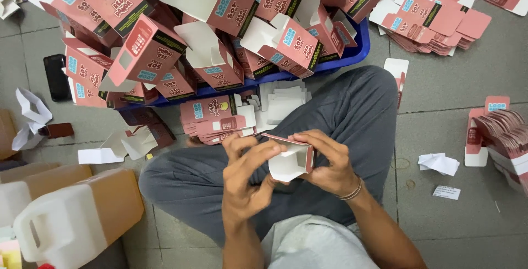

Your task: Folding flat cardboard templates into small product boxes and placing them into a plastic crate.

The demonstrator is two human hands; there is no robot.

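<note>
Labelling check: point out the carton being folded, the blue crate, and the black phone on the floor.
Carton [290,165], head view, on its white inner panel between both hands.
Blue crate [356,49], head view, on its bare right corner wall.
Black phone [56,76], head view, on the middle of its dark face.

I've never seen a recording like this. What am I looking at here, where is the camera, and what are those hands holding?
There is no machine here: a person sits cross-legged on a tiled floor, filmed by one camera on their head looking down. The left hand and right hand together hold a small pink and white carton, open and half folded. Ahead, a blue crate is heaped with folded cartons. Flat unfolded cartons lie stacked by the knees. A white jug stands at lower left.
</note>
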